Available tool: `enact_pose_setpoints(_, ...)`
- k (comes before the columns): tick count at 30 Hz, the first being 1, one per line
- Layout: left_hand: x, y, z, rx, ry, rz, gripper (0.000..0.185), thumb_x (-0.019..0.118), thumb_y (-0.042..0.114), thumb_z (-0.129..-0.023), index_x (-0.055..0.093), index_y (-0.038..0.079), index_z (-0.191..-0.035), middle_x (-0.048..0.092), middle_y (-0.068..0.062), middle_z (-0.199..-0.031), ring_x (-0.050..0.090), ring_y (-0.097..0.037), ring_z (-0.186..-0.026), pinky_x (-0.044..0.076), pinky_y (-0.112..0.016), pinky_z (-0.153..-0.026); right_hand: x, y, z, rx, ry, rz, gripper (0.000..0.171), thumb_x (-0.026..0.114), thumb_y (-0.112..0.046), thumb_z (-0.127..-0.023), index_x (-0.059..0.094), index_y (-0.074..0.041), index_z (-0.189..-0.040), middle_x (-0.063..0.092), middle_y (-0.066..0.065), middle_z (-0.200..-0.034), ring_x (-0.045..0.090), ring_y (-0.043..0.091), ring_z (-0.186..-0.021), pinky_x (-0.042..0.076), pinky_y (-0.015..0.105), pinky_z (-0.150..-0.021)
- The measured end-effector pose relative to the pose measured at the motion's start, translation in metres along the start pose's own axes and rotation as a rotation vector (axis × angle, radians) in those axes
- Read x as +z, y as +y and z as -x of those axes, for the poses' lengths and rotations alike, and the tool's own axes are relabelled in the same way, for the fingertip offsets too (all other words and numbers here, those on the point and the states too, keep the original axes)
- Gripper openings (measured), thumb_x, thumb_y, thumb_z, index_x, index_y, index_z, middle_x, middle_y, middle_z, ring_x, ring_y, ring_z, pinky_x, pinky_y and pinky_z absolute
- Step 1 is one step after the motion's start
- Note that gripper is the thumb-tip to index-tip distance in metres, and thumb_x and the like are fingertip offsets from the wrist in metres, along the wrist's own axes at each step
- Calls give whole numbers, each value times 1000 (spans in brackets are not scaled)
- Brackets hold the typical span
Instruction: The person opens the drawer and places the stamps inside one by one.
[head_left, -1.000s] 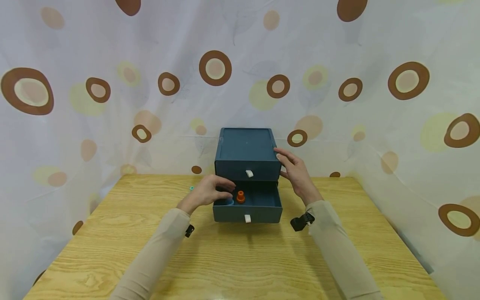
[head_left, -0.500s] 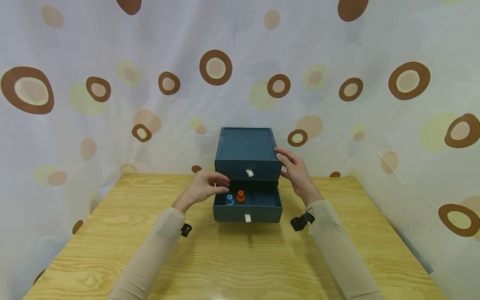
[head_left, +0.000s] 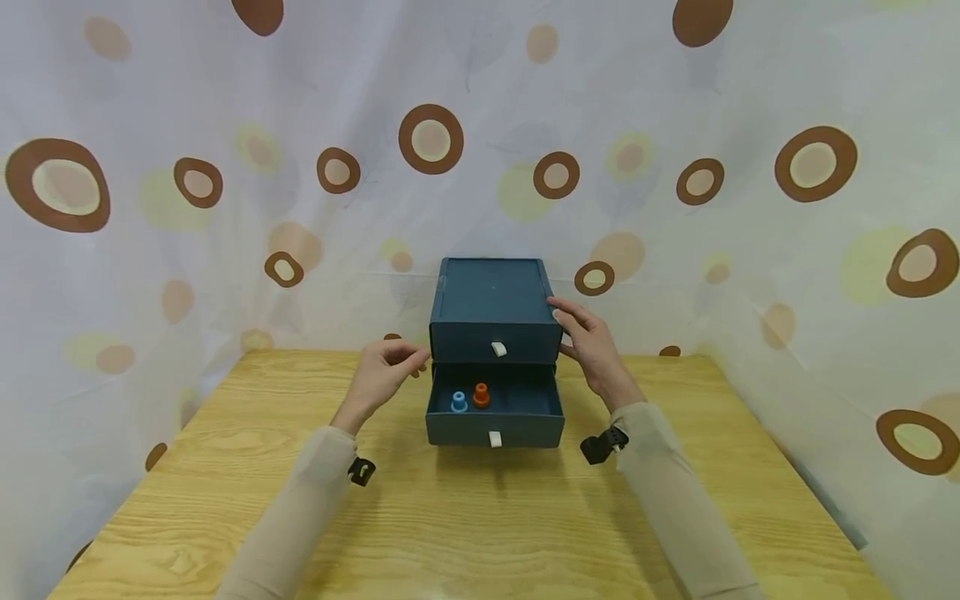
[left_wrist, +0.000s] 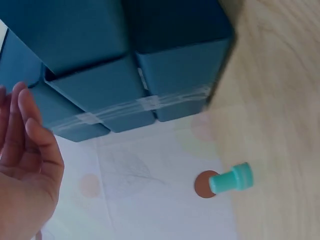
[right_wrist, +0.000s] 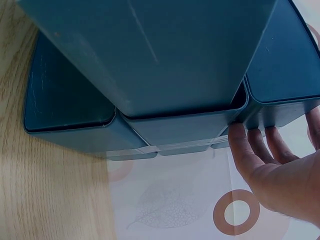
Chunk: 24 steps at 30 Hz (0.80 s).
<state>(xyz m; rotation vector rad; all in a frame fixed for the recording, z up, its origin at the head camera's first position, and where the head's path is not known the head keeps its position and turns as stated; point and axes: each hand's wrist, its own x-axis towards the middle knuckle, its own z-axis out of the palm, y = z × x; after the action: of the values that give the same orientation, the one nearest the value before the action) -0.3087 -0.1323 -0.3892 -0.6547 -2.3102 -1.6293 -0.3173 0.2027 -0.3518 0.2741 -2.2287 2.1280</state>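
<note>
A dark blue drawer cabinet (head_left: 493,287) stands at the back of the table. Its drawer (head_left: 525,429) below the top one is pulled out. Inside, a light blue stepped plastic peg (head_left: 459,402) and an orange one (head_left: 482,396) stand upright side by side at the left. My left hand (head_left: 381,375) hovers beside the cabinet's left side, holding nothing, its fingers loosely bent. On the other side, my right hand (head_left: 596,354) rests its fingertips (right_wrist: 236,132) against the cabinet's right side. A teal stepped peg (left_wrist: 232,180) lies on the table left of the cabinet, hidden behind my left hand in the head view.
The wood-grain table (head_left: 480,525) reaches back to a wall covering (head_left: 480,200) patterned with brown rings. White tabs (head_left: 495,438) serve as drawer pulls. Clear tape (left_wrist: 150,103) runs across the cabinet's side. The open drawer juts forward over the table.
My left hand has let go of the light blue peg, which now stands in the drawer, and moved left out past the cabinet's side. The right hand has stayed where it was.
</note>
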Motion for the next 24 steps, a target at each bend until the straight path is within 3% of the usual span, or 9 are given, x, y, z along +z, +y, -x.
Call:
enact_pose_setpoints(5,-4,-12,6,-22,50,-8,20,69,25,-94,76,7,-93,71,-9,-78,64,-22,-68,51,-32,-57,-1,3,1,3,2,-3,50,49,-38,-103,45,-16,-148,27,3,-161,25,28,-149,30,56,-116)
enact_pose_setpoints(9,-8,-21,11,-40,57,0,19,69,27,-93,76,9,-94,72,-10,-79,65,-31,-70,52,-30,-55,-2,4,1,-1,2,-1,49,49,-38,-103,46,-16,-148,27,2,-161,25,28,-149,30,56,-116)
enact_pose_setpoints(13,-13,-29,15,-53,48,14,21,69,29,-93,75,9,-96,72,-13,-82,64,-42,-75,55,-32,-61,-3,3,1,-7,0,3,49,49,-38,-103,46,-17,-147,27,3,-161,25,28,-149,30,55,-116)
enact_pose_setpoints(24,-26,-59,23,-149,27,22,25,70,30,-92,75,7,-100,71,-23,-93,66,-38,-81,56,-39,-75,-2,4,-2,-7,-8,2,49,50,-38,-103,47,-18,-147,27,3,-161,26,28,-149,30,55,-116)
